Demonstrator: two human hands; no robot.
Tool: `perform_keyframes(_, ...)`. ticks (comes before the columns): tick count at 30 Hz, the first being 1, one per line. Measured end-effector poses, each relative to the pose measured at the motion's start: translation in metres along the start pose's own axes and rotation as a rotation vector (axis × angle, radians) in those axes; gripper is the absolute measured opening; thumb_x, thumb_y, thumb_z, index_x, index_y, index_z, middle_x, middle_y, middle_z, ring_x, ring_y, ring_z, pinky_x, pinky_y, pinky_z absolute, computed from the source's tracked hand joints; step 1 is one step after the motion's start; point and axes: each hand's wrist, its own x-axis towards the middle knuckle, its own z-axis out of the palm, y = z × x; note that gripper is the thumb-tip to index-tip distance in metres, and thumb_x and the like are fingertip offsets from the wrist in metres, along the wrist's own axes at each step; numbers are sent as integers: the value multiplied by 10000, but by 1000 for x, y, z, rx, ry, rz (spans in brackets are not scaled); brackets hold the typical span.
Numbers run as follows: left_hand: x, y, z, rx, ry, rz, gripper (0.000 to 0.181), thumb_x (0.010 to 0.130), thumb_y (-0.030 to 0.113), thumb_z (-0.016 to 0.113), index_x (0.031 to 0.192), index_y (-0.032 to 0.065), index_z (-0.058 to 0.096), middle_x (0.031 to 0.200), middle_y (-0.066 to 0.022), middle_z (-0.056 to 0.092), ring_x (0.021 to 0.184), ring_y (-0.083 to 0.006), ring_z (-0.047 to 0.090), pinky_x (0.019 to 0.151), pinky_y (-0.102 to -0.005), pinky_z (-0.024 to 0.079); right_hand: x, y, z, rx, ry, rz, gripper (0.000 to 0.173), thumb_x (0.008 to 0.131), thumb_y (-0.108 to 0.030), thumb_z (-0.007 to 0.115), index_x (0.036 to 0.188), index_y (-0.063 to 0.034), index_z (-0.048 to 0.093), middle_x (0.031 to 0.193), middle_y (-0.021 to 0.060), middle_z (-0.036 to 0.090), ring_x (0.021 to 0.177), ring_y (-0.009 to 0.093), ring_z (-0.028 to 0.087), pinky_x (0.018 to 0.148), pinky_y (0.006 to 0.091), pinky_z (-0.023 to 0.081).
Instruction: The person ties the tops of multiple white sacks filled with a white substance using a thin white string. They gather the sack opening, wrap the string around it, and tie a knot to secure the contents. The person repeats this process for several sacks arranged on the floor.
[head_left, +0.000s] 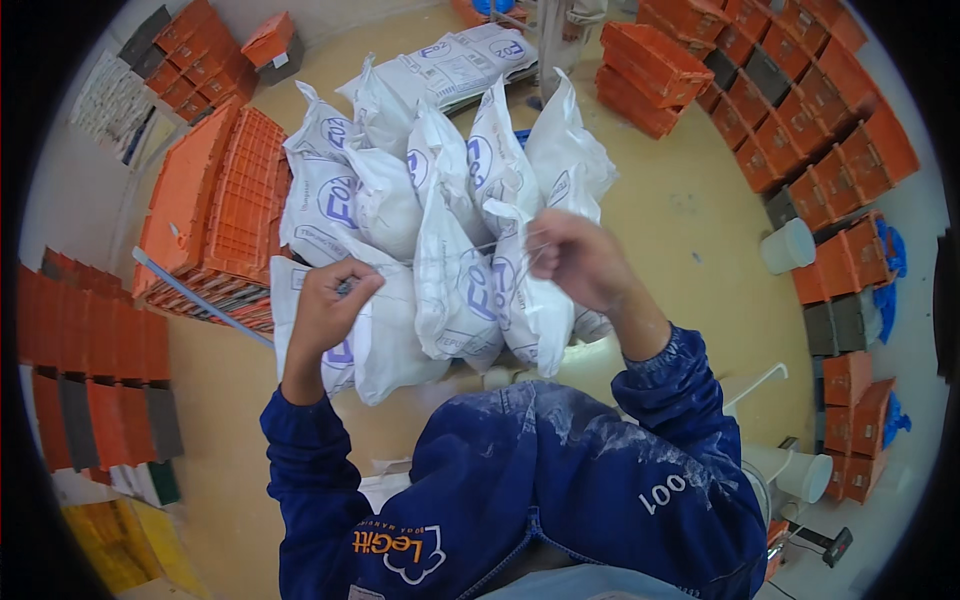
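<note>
In front of me stand several white woven flour sacks (454, 292) with purple printing, packed close together with their tops gathered to points. My left hand (330, 304) is above the near left sacks, thumb and forefinger pinched, with thin strands showing in its grip. My right hand (581, 259), blurred, has its fingers curled over the sacks at the near right. A thin pale string (487, 245) shows beside its fingers and runs leftward above the middle sack. Whether one string joins both hands cannot be made out.
A flat stack of filled sacks (450, 64) lies behind. Orange crates (247, 187) are piled at left, others (652, 75) at back right and along the right wall. A long pale rod (202, 296) slants at left. White buckets (787, 247) stand at right.
</note>
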Motion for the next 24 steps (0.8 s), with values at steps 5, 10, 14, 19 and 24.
perform_keyframes(5,-27,-54,-20,-101,167,-102,129,813,93,617,770,-28,617,692,-22,602,675,-66,517,636,-215,409,-25,-42,-2,-100,232,-393,135,886,-192,489,820,-82,532,848,45,547,755,148,501,730,309,406)
perform_keyframes(10,-62,-93,-43,-80,240,-172,126,824,91,610,782,-28,608,711,-9,599,683,-64,509,645,-212,405,-33,-70,12,-154,566,-523,187,937,-253,455,846,-100,510,871,28,557,805,145,505,800,301,403)
perform_keyframes(14,-91,-131,-60,7,412,-202,118,842,95,596,816,-20,606,756,-6,605,696,-85,527,665,-222,414,-46,-78,-33,-138,177,-322,190,934,-280,470,833,-120,482,765,-20,525,691,138,497,669,325,435)
perform_keyframes(19,-133,-131,-99,-125,726,-514,192,886,170,568,999,28,632,864,-12,607,634,-4,436,558,-160,354,-49,-70,-61,-1745,323,-340,238,853,-294,602,921,-91,498,652,13,518,541,193,495,520,378,425)
perform_keyframes(24,-187,-154,-167,-498,1111,-433,245,896,248,564,1033,51,614,846,32,575,601,-4,434,472,-155,323,-62,-67,-123,-2314,96,274,442,723,-298,708,1056,-80,517,774,145,622,734,327,609,626,420,476)
